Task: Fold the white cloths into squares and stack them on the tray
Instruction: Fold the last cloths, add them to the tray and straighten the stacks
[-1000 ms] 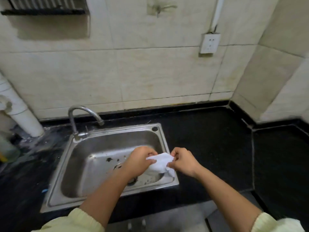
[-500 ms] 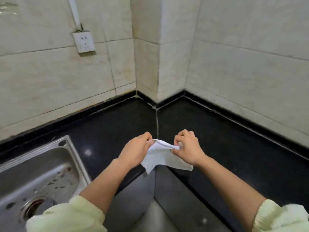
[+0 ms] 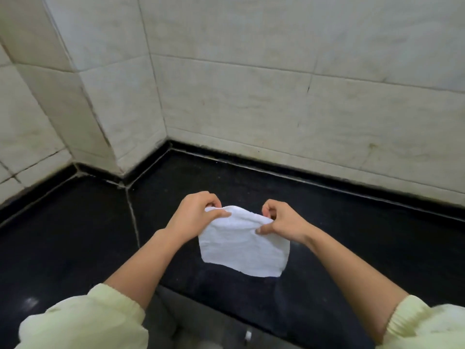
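A small white cloth (image 3: 242, 244) hangs spread out in front of me above the black countertop (image 3: 352, 243). My left hand (image 3: 195, 214) pinches its upper left corner and my right hand (image 3: 281, 221) pinches its upper right corner. The cloth's top edge sags a little between the two hands, and its lower edge hangs free just over the counter. No tray is in view.
The black counter runs along tiled walls (image 3: 276, 96) and bends around a jutting tiled corner (image 3: 100, 122) at the left. A seam (image 3: 133, 215) crosses the counter left of my hands. The counter's front edge (image 3: 226, 316) lies below the cloth.
My view has swung right, away from the sink, which is now out of sight. The cloth went from bunched between my hands over the sink to spread open over the counter.
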`<state>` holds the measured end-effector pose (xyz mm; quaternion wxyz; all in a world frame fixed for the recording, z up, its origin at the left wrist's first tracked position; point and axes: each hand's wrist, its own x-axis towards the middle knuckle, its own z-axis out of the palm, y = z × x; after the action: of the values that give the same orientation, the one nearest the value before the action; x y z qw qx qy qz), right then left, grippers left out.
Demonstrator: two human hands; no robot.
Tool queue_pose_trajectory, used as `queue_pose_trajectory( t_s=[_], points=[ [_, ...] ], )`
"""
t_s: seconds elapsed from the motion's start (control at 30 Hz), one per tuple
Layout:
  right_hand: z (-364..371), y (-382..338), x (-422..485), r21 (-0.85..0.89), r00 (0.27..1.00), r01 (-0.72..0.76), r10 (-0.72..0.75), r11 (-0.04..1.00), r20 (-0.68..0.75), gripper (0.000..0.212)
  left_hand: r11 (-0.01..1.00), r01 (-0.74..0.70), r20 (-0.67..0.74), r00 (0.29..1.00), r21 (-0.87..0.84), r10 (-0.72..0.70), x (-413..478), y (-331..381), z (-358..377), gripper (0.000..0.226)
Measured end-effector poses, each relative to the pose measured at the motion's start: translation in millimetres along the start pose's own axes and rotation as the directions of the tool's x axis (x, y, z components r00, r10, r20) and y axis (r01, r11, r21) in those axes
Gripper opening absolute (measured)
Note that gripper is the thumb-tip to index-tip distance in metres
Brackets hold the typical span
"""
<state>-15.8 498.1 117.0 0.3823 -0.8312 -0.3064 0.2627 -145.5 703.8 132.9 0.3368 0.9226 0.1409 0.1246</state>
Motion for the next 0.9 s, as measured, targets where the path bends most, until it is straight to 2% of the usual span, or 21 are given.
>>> queue_pose_trajectory(
  t_s=[0.07, 0.17, 0.27, 0.5, 0.63, 0.77, 0.9],
  points=[
    [-16.6, 8.8, 7.9, -0.011, 0.999, -0.043, 0.043, 0.999, 0.001, 0.029, 0.999, -0.044, 0.034, 0.998, -0.01, 0.045, 25.6, 7.1, 10.8, 0.022],
    [-37.0, 15.5, 22.3, -0.14, 0.997, -0.073, 0.077, 0.987, 0.022, 0.019, 0.994, -0.112, 0.101, 0.989, 0.004, 0.111, 58.4, 12.8, 20.7, 0.02],
    [-51.2, 18.0, 41.4, -0.182, 0.995, -0.102, 0.104, 0.978, 0.004, 0.024, 0.989, -0.151, 0.15, 0.978, 0.006, 0.148, 90.0, 11.0, 23.3, 0.018],
    [-78.5, 20.7, 83.2, -0.123, 0.964, -0.149, 0.116, 0.981, -0.241, 0.03, 0.982, -0.187, 0.108, 0.976, -0.033, 0.19, 146.9, 13.3, 22.5, 0.016],
    [-87.0, 23.5, 91.6, -0.128, 0.95, -0.128, 0.084, 0.983, -0.301, 0.035, 0.979, -0.159, 0.057, 0.984, -0.125, 0.167, 159.9, 20.1, 24.6, 0.015],
    [-89.8, 31.3, 88.1, -0.133, 0.96, -0.143, 0.104, 0.981, -0.261, 0.03, 0.973, -0.097, 0.115, 0.986, -0.21, 0.123, 153.1, 19.0, 32.4, 0.012],
    [-83.4, 51.1, 73.7, -0.191, 0.985, -0.164, 0.151, 0.968, -0.083, 0.02, 0.974, 0.009, 0.29, 0.955, -0.226, 0.058, 134.8, 6.9, 49.4, 0.012]
  ],
)
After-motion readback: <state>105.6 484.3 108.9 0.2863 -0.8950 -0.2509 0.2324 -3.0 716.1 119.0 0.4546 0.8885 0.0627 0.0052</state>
